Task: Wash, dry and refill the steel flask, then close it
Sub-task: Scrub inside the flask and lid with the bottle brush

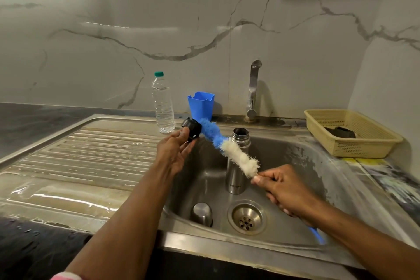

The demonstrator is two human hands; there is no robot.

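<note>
Pinching the black stopper point(191, 130), the left hand point(176, 151) meets the brush point(229, 146) gripped by the right hand point(280, 186); a wet stopper could slip into the sink point(336, 179).

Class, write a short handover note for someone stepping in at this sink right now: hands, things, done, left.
Left hand holds the black stopper. Right hand grips the bottle brush, its blue tip against the stopper.
Open steel flask stands upright in the sink; steel cap lies beside the drain. Water bottle stands capped behind.
Scrubbing under way. Left: rinse, dry, refill, close.
</note>
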